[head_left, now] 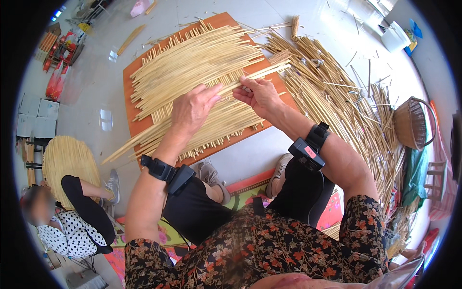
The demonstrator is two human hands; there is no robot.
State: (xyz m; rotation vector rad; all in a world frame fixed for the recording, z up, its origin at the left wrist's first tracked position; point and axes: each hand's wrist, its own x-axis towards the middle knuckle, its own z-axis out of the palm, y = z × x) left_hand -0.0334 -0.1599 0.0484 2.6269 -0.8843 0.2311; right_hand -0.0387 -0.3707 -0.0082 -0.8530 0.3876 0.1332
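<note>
On an orange-brown board (136,118) lies a mat of pale straw-coloured stalks (192,62), laid side by side over other stalks that cross beneath them. Over its near part, my left hand (193,108) is closed, fingers bent around long stalks (139,138) that stick out past the board's left edge. My right hand (260,98) pinches a stalk between thumb and forefinger, its other fingers curled. The stalk ends (272,71) reach beyond it to the upper right. Exactly how many stalks each hand grips is hidden.
A big heap of loose stalks (332,91) spreads over the floor at the right, beside a wicker basket (409,123). At the left a person in a polka-dot top (72,236) sits by a round woven straw piece (70,166). A white bucket (395,37) stands far right.
</note>
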